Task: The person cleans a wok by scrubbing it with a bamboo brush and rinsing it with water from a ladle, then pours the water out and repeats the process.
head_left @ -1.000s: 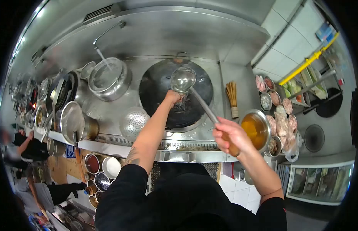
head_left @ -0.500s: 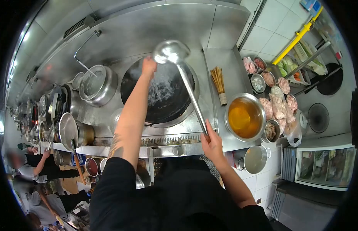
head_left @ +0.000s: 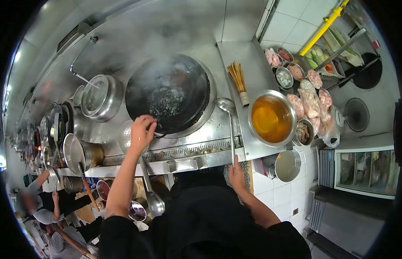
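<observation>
A black wok (head_left: 138, 95) sits on the burner, steaming, with frothy liquid bubbling in its middle. My left hand (head_left: 142, 131) hovers by the wok's near-left rim, close to its small loop handle (head_left: 160, 136). Its fingers are loosely bent and apart, with nothing visible in them. Down at the stove's front edge, my right hand (head_left: 237, 175) grips the end of a long steel ladle (head_left: 232, 134). The ladle's bowl points away from me, low over the steel top to the right of the wok.
To the right are a bamboo brush (head_left: 239, 82), a bowl of amber liquid (head_left: 272, 118) and several bowls and bags of raw meat (head_left: 309, 103). A lidded pot (head_left: 101, 99) under a water spout and a strainer pot (head_left: 75, 153) stand left. Co-workers (head_left: 41, 203) are at far left.
My left hand has come back from the wok's far side to its near rim. The ladle has come down from above the wok to its right side. Steam has spread.
</observation>
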Demonstrator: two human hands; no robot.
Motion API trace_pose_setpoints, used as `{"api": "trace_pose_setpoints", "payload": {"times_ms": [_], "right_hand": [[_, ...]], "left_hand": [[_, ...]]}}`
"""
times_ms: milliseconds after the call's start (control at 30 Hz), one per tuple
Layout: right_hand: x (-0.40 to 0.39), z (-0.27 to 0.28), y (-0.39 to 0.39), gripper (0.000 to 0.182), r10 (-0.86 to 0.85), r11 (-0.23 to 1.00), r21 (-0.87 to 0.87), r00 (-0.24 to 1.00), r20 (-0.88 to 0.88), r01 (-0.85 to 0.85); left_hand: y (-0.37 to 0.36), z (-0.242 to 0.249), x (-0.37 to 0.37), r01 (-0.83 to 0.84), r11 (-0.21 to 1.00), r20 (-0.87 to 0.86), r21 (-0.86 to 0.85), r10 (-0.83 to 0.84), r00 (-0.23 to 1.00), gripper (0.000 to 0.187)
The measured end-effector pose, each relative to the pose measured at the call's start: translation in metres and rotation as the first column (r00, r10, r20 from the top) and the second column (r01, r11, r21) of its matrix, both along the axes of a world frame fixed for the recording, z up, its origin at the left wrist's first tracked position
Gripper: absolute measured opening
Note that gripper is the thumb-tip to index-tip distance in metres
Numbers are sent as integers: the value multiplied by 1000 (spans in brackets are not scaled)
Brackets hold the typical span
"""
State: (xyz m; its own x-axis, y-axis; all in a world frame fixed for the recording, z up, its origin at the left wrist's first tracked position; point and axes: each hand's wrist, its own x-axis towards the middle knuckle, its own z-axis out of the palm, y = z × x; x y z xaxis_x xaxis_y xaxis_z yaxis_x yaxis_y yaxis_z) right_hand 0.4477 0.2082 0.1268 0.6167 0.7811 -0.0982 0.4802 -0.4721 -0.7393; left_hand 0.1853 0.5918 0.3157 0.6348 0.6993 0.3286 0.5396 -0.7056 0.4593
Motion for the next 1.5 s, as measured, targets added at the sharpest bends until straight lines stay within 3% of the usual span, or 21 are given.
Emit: {"api": "trace_pose_setpoints", "payload": {"times_ms": [167, 233, 367, 467, 567, 633, 767, 833, 900, 933, 1000, 1067, 1100, 1133, 1167, 1200, 1267, 1300, 1367, 1400, 1500], "right_hand": [[-3, -14, 15, 67, -30, 999, -34, 980, 197, 38], [3, -6, 23, 65, 84, 973, -224, 993, 81, -64], [62, 49, 117, 59, 356, 839, -492, 918, 177, -231], [132, 77, 242, 59, 146, 985, -156, 864, 482, -80], [218, 28, 339, 59, 59, 930, -332, 826, 561, 159], [249, 3, 364, 67, 30, 759, -619, 938, 347, 204], [262, 1, 375, 72, 88, 734, -640, 903, 420, 226], [274, 35, 379, 65, 240, 763, -645, 914, 328, 31], [260, 96, 382, 53, -30, 902, -429, 999, 45, 47], [247, 116, 380, 53, -16, 903, -429, 999, 49, 36], [218, 154, 353, 49, -57, 998, 13, 994, -88, 59], [147, 207, 334, 44, 140, 988, 100, 963, -229, -120], [126, 207, 338, 44, 147, 987, 99, 964, -221, -128], [107, 204, 342, 48, 399, 911, 135, 915, -60, -389], [91, 202, 347, 52, 614, 772, 126, 782, 108, -623], [69, 222, 353, 52, 618, 768, 123, 778, 118, -629], [31, 273, 367, 60, 809, 565, -631, 508, 296, -531], [37, 275, 375, 60, 814, 559, -635, 498, 299, -532], [58, 272, 393, 63, 861, 382, -583, 505, -56, -717], [52, 264, 395, 63, 896, 350, -526, 440, -53, -776], [-22, 267, 416, 63, 804, 392, -558, 567, -179, -732]], "left_hand": [[-56, -20, -23, -53, 993, -1, -104, 53, 999, 15], [-67, -23, -21, -104, 995, 35, 2, 104, 994, 19], [-67, -32, -18, -150, 989, 71, 18, 148, 986, 24], [-70, -34, -13, -185, 983, 71, 1, 184, 980, 24], [-73, -38, -8, -217, 976, 93, -11, 217, 972, 24], [-74, -35, -6, -253, 967, 92, -28, 254, 963, 24], [-67, -35, -14, -195, 979, 62, -59, 198, 978, 20], [-65, -35, -12, -192, 981, 54, -20, 192, 980, 14], [-61, -33, -9, -174, 985, 60, 17, 173, 983, 7], [-57, -35, -9, -136, 990, 38, -42, 137, 990, 9], [-53, -44, -7, -106, 993, 6, -53, 106, 994, 11], [-47, -52, -3, -72, 995, -19, -64, 71, 997, 13], [-43, -56, -3, -1, 996, 11, -90, 2, 1000, 16], [-41, -57, -4, 71, 991, 42, -113, -67, 997, 18], [-39, -58, -6, 67, 992, 50, -110, -62, 997, 18], [-35, -57, -6, 102, 988, 19, -118, -101, 995, 18], [-30, -65, -8, 119, 990, 9, -74, -119, 993, 22], [-27, -67, -10, 110, 991, 16, -74, -109, 994, 22], [-24, -70, -14, 63, 995, -4, -76, -63, 998, 27], [-23, -72, -14, 43, 998, 34, -34, -42, 999, 29], [-22, -77, -12, 42, 998, 36, -41, -41, 999, 29]]}}
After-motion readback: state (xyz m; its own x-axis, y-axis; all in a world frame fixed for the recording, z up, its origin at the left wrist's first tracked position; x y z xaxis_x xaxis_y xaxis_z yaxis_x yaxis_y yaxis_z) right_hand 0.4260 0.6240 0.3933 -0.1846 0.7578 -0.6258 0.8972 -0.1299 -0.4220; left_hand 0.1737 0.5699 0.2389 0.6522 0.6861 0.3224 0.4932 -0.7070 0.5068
